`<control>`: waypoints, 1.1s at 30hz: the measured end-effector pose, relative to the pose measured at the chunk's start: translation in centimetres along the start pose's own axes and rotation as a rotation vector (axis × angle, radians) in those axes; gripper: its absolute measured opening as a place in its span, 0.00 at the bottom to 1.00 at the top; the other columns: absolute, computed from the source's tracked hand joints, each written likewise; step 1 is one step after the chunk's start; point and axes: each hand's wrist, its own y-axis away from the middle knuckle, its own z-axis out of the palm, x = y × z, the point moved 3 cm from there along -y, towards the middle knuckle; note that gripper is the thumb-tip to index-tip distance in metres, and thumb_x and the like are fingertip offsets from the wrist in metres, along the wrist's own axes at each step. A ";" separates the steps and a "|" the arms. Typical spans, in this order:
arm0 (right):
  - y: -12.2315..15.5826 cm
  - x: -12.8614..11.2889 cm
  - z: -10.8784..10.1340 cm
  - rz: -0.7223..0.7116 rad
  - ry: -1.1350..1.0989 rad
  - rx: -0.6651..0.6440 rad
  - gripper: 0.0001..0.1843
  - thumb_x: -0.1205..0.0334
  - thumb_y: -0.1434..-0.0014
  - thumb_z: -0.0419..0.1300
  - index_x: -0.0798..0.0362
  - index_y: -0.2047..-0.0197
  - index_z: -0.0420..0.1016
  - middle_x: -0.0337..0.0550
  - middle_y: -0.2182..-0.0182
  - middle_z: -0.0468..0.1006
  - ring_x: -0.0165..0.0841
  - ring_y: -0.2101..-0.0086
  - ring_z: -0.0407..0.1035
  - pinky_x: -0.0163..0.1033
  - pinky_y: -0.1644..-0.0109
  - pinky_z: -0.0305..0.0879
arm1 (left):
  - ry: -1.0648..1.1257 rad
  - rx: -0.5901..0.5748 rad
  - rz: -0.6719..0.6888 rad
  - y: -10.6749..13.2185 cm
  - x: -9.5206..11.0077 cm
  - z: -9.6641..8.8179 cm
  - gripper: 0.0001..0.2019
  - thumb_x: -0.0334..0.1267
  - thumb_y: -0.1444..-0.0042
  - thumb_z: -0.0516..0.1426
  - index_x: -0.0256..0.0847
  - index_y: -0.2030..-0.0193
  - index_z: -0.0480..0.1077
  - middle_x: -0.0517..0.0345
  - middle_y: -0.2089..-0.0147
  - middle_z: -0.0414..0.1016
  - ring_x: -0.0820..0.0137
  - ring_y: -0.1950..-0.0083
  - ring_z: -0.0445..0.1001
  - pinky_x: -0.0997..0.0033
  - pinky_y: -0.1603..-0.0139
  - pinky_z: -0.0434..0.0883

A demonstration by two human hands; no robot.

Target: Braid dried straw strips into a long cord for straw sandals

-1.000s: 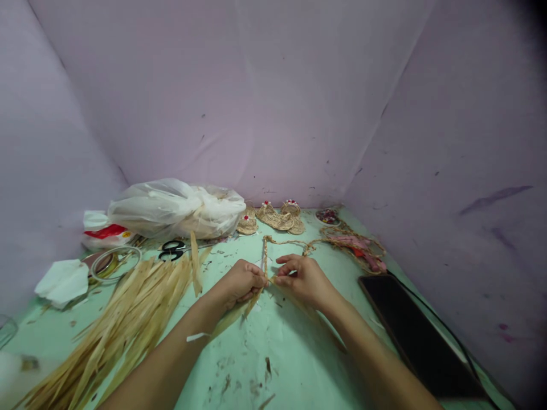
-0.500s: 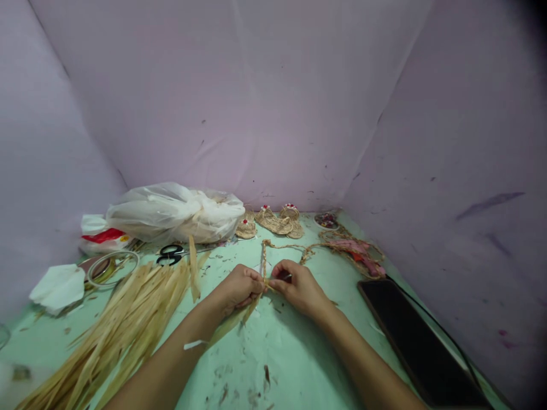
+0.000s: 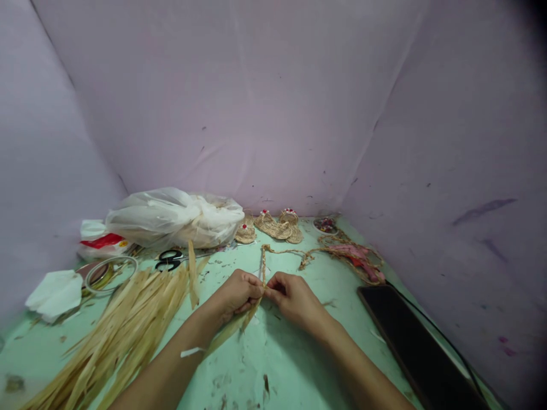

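Note:
A thin braid of dry straw-coloured fibre [image 3: 264,262] runs away from me over the green tabletop, its near end pinched between both hands. My left hand [image 3: 244,291] is closed on the braid's working end, and loose flat strips [image 3: 228,335] trail from under it toward me. Just to the right, my right hand [image 3: 290,293] is closed too, thumb and finger pinching the braid where the strips meet it. The fingertips of both hands nearly touch. Beyond them the finished braid bends right toward a tangled coil [image 3: 371,256].
A bundle of dry strips [image 3: 123,336] lies left, with black-handled scissors [image 3: 170,259] and tape rolls [image 3: 102,276] behind. A plastic bag [image 3: 171,219], small woven slippers [image 3: 273,228] and a bead dish [image 3: 325,225] line the back wall. At right lies a black flat device [image 3: 419,341].
My right hand's fingers have closed in on the braid's end, and the strip between the hands is drawn in. The left hand keeps its grip; the whole view has shifted slightly.

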 end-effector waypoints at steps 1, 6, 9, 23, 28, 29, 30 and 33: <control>-0.1 0.3 0.3 0.026 -0.049 0.003 0.08 0.61 0.52 0.55 0.56 0.73 0.71 0.39 0.79 0.72 0.26 0.77 0.60 0.30 0.75 0.50 | -0.006 0.002 0.004 0.0 0.0 0.1 0.08 0.33 0.62 0.52 0.37 0.86 0.58 0.68 0.91 0.53 0.83 0.91 0.45 0.79 0.90 0.39; -0.6 1.5 1.2 0.107 -0.223 0.005 0.07 0.62 0.55 0.55 0.58 0.78 0.68 0.35 0.84 0.65 0.23 0.81 0.54 0.29 0.78 0.48 | -0.037 0.025 -0.009 0.1 0.3 0.3 0.07 0.31 0.64 0.51 0.37 0.88 0.58 0.68 0.92 0.52 0.83 0.91 0.45 0.79 0.89 0.40; -0.7 1.6 1.1 0.128 -0.263 -0.041 0.13 0.59 0.53 0.53 0.58 0.81 0.68 0.33 0.87 0.58 0.22 0.83 0.48 0.29 0.81 0.43 | -0.050 0.039 -0.026 0.1 0.4 0.4 0.05 0.29 0.65 0.49 0.36 0.87 0.59 0.67 0.92 0.52 0.83 0.91 0.45 0.78 0.89 0.40; -0.5 1.6 1.5 0.143 -0.153 0.048 0.11 0.61 0.56 0.50 0.57 0.84 0.66 0.34 0.87 0.59 0.23 0.83 0.49 0.30 0.81 0.42 | -0.164 0.026 -0.021 0.4 0.4 0.7 0.06 0.33 0.64 0.49 0.38 0.86 0.59 0.67 0.92 0.52 0.81 0.91 0.46 0.78 0.89 0.43; -0.7 2.2 1.8 0.241 -0.302 0.016 0.08 0.61 0.59 0.52 0.56 0.84 0.61 0.32 0.88 0.55 0.21 0.84 0.46 0.30 0.82 0.41 | -0.476 0.064 -0.013 0.8 1.1 0.2 0.07 0.34 0.62 0.50 0.36 0.86 0.61 0.65 0.90 0.55 0.79 0.88 0.53 0.78 0.85 0.48; -0.8 2.3 1.9 0.250 -0.329 0.005 0.08 0.62 0.59 0.52 0.56 0.84 0.60 0.32 0.88 0.53 0.21 0.84 0.45 0.29 0.82 0.40 | -0.559 0.113 0.006 0.8 1.3 -0.1 0.07 0.34 0.62 0.50 0.36 0.86 0.62 0.64 0.89 0.57 0.79 0.87 0.54 0.78 0.84 0.49; -0.8 2.4 2.0 0.252 -0.351 -0.006 0.08 0.62 0.60 0.52 0.55 0.85 0.60 0.31 0.88 0.53 0.21 0.84 0.44 0.29 0.82 0.40 | -0.631 0.158 0.030 0.8 1.5 -0.4 0.07 0.34 0.63 0.51 0.35 0.85 0.64 0.63 0.88 0.58 0.79 0.85 0.55 0.78 0.83 0.49; -0.9 2.6 2.2 0.235 -0.377 -0.024 0.08 0.62 0.60 0.52 0.55 0.85 0.59 0.31 0.88 0.53 0.21 0.84 0.44 0.29 0.83 0.40 | -0.727 0.210 0.048 0.8 1.8 -0.8 0.07 0.34 0.62 0.52 0.33 0.84 0.68 0.61 0.87 0.60 0.76 0.82 0.59 0.77 0.80 0.52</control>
